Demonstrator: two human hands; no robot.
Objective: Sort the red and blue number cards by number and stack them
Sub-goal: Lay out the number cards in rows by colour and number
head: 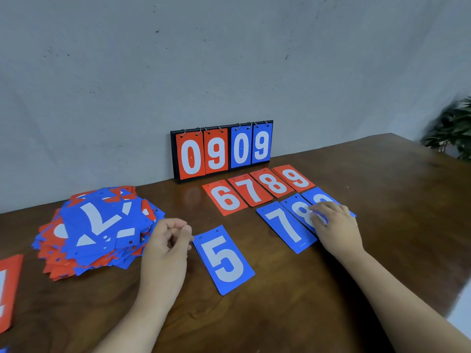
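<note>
Nearest, at the left edge, a red rectangular number card [10,289] is cut off by the frame on the brown wooden table [382,200]. Just beyond, the left hand [168,240] is held with fingers curled and thumb against forefinger, nothing visibly gripped, just beside the far-left corner of the blue card marked 5 [224,259]. To the right, the right hand [336,225] is laid with fairly straight fingers on the blue 8 card [298,207], beside the blue 7 card [285,225]. Farther off, a row of red cards 6 to 9 [257,187] is set out, and a loose heap of mixed red and blue cards [102,225] lies far left. The cards are judged thin, light, stiff and slick. As they lie flat, a corner is best slid up and pinched.
</note>
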